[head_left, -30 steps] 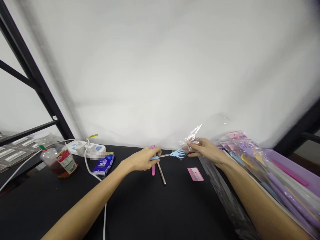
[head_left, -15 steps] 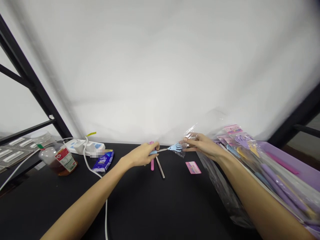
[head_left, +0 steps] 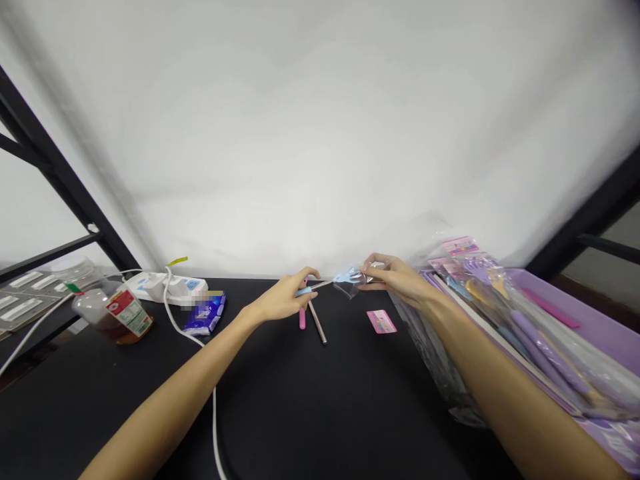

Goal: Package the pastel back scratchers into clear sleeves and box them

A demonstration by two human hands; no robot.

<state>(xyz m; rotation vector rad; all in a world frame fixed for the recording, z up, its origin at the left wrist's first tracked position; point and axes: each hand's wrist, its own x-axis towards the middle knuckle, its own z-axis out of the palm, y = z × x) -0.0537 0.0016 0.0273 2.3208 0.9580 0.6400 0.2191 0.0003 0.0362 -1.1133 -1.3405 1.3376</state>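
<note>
Our left hand (head_left: 283,300) is closed around the blue handle of a slim back scratcher with a light-blue, hand-shaped head and a metal shaft (head_left: 325,283). Our right hand (head_left: 395,277) is nearly closed, pinching a clear plastic sleeve (head_left: 353,288) between thumb and fingers. The sleeve covers the scratcher's head, so the two hands hold the tool between them, level and just above a black counter (head_left: 125,407).

Just beneath our left hand lie a pink stick-like handle (head_left: 302,319) and a thin steel rod (head_left: 318,323), close together. A small pink card (head_left: 381,321) lies on the counter below our right hand. To the left stand a white power strip (head_left: 165,288) with a white cable (head_left: 214,427) running from it across the counter, a crumpled blue-and-white packet (head_left: 205,313), and a clear bottle of amber liquid with a red-and-white label (head_left: 117,313). To the right, a purple tray (head_left: 575,307) holds lavender and yellow utensils in clear packaging with pink header cards (head_left: 505,313). A loose sheet of clear plastic (head_left: 430,353) lies against the tray's near side. A black metal frame (head_left: 60,167) rises at the left, before a white backdrop (head_left: 320,133).
</note>
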